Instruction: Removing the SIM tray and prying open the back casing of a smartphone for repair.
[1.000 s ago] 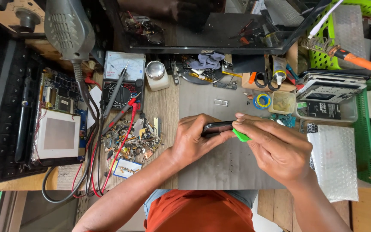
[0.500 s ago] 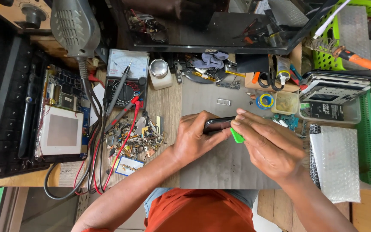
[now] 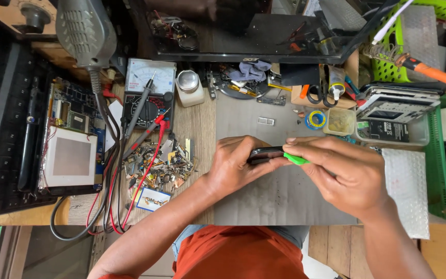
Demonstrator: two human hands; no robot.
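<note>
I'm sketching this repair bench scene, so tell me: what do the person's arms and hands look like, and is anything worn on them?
Both forearms are bare: no sleeves, gloves, watch or bracelet show. No rings are visible on the left hand or the right hand. The fingernails look short and unpainted. Below the arms shows an orange-red garment.

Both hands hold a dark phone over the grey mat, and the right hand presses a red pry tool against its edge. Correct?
Not quite: in the head view the pry tool in the right hand is green, not red. The left hand grips the dark phone over the grey mat.
</note>
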